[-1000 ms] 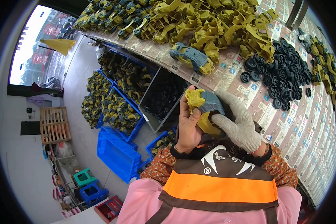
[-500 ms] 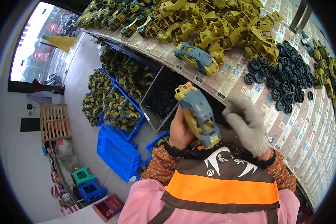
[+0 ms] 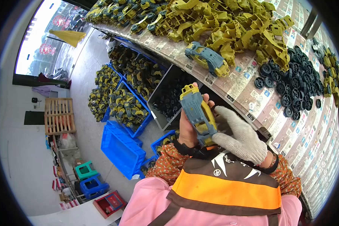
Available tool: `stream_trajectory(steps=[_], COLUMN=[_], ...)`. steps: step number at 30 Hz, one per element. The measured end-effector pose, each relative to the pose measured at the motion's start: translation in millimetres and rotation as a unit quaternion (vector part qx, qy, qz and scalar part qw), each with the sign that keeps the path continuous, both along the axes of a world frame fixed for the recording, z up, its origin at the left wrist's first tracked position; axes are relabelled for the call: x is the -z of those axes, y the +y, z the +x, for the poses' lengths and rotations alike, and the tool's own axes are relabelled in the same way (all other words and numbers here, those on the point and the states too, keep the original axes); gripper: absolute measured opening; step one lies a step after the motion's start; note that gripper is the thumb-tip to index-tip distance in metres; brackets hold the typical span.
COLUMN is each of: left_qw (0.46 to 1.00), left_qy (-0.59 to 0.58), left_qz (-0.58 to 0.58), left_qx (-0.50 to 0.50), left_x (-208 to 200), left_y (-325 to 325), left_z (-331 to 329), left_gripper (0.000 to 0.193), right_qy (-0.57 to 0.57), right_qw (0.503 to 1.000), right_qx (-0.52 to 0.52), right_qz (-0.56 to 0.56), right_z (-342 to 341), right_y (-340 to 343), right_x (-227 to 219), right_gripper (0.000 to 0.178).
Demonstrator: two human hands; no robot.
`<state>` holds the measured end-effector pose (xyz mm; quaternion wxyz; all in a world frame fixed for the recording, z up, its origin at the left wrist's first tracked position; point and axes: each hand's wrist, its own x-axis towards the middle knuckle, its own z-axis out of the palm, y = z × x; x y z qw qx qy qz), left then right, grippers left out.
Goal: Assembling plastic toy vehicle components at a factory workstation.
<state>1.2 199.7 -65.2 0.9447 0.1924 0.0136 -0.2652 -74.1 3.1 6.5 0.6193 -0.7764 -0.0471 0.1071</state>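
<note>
My bare left hand (image 3: 187,126) is wrapped round a toy car body (image 3: 198,109), grey-blue over yellow, held tilted in front of my chest. My right hand (image 3: 243,139), in a pale knitted glove, is at the car's right side. Its thumb touches the car's lower end and its fingers reach to the edge near my left fingertips. Whatever is between the gloved fingers and the car is hidden. Another toy car body (image 3: 206,59) of the same colours lies at the table's near edge.
On the table (image 3: 245,90) are a heap of yellow car shells (image 3: 237,28), a pile of black toy wheels (image 3: 293,83) and more toy cars (image 3: 130,15). Below stand a grey bin (image 3: 165,100) of wheels, blue crates of car parts and a tilted blue crate (image 3: 120,148).
My gloved right hand has moved left and down onto the car, its thumb and fingers spreading from a bent pose. My left hand keeps its hold on the car.
</note>
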Motion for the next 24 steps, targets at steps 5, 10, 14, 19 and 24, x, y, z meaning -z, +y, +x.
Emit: stream_trajectory(steps=[5, 10, 14, 19, 24], left_qw=[0.984, 0.96, 0.933, 0.9, 0.914], left_qy=[-0.124, -0.187, -0.231, -0.308, -0.256], left_qz=[0.115, 0.209, 0.275, 0.308, 0.315], left_qx=[-0.052, -0.002, 0.01, 0.014, 0.018], left_x=[8, -3, -14, -31, -38], left_y=[-16, -16, -11, -13, -14], left_z=[-8, -6, -7, -18, -21], left_gripper=[0.069, 0.074, 0.086, 0.1, 0.079], right_qy=[0.066, 0.172, 0.185, 0.107, 0.062], right_qw=[0.991, 0.952, 0.937, 0.965, 0.983], right_qx=[-0.035, -0.033, 0.02, 0.049, 0.047], right_qz=[0.112, 0.252, 0.296, 0.235, 0.165], right_z=[5, 15, 12, 12, 10], right_y=[6, -8, -14, -11, -12], right_x=[27, 25, 30, 49, 52], right_gripper=[0.087, 0.08, 0.077, 0.078, 0.078])
